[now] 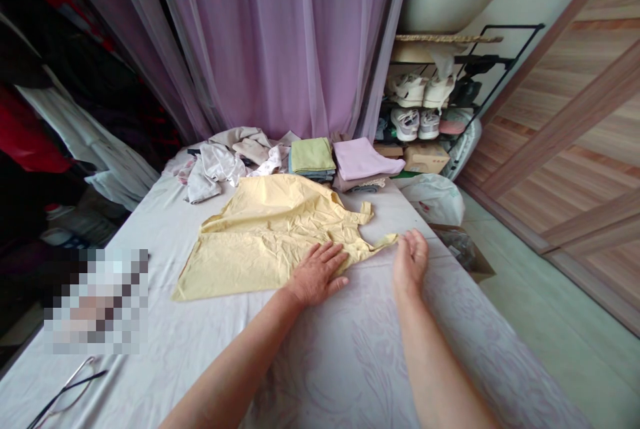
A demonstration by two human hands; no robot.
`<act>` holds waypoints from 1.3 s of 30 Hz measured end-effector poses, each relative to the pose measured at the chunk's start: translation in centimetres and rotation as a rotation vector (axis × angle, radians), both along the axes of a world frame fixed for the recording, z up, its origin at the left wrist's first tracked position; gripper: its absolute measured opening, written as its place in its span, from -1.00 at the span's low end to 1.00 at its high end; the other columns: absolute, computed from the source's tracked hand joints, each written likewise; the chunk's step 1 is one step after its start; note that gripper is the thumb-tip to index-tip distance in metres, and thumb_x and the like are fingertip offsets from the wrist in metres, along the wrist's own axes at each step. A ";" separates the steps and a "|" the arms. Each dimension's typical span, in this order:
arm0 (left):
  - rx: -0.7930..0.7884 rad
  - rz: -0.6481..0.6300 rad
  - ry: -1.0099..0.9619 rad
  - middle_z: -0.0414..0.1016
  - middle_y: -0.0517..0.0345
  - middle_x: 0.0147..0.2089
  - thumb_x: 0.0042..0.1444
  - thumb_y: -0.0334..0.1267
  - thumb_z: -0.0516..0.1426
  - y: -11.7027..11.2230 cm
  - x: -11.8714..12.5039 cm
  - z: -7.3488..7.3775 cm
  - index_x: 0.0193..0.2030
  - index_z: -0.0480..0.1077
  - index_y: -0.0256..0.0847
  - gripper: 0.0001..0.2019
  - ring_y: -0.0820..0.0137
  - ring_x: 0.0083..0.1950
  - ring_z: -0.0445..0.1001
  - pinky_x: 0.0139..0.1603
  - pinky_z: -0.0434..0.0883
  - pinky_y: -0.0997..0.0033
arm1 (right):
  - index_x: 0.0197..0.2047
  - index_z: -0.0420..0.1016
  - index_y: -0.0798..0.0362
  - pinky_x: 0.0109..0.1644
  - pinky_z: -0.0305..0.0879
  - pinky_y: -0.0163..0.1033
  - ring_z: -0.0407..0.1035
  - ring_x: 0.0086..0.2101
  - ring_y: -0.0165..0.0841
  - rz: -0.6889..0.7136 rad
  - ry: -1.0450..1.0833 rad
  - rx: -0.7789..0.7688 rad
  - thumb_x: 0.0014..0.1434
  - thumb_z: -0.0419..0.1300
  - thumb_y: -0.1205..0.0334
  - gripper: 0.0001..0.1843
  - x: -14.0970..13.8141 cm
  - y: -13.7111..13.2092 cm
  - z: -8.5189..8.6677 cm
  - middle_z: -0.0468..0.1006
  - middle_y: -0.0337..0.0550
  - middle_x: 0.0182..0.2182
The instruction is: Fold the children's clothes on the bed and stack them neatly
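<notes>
The left hand lies flat, right hand curled.

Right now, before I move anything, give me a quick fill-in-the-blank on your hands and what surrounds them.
The left hand lies palm ____ on the yellow garment. Past the right hand, a cardboard ____ sits on the floor. Sneakers stand on a black ____. A sheer purple ____ hangs behind the folded clothes.

Missing words: down, box, rack, curtain.

bed with yellow garment, folded clothes
</notes>
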State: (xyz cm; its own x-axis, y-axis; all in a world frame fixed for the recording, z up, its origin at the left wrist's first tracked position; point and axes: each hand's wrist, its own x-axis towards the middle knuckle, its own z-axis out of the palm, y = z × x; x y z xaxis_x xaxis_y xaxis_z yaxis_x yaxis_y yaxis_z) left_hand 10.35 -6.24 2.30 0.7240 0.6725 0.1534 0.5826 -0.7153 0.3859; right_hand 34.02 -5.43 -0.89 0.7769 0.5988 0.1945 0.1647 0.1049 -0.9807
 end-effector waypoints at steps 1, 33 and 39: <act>0.002 -0.007 -0.042 0.19 -0.02 0.43 0.34 0.08 -0.06 0.1 -0.3 0.3 0.40 0.16 -0.09 -0.43 0.19 0.46 0.08 0.44 0.07 0.00 | 0.11 0.34 0.04 0.06 0.36 -0.03 0.38 0.05 -0.16 -0.030 -0.096 -0.011 0.10 0.12 -0.09 -0.43 0.1 -0.1 -0.1 0.46 0.07 0.05; 0.101 0.723 0.183 0.21 -0.10 0.41 0.36 0.02 -0.09 4.3 -22.6 -0.4 0.35 0.22 -0.15 -0.49 0.18 0.44 0.12 0.39 0.10 -0.05 | -0.32 0.59 0.01 0.00 0.40 -0.13 0.52 -0.16 -0.24 0.639 -0.907 -0.106 0.17 0.02 0.25 -0.71 -10.0 5.8 0.6 0.66 -0.05 -0.22; 0.007 0.820 0.276 0.06 -0.04 0.48 0.37 0.02 -0.17 4.4 -24.4 -0.5 0.43 0.09 -0.15 -0.43 0.16 0.50 -0.02 0.43 -0.02 -0.10 | -0.34 0.59 0.00 0.03 0.37 -0.15 0.51 -0.12 -0.24 0.642 -0.899 -0.142 0.17 0.01 0.22 -0.69 -9.8 5.7 0.6 0.66 -0.04 -0.19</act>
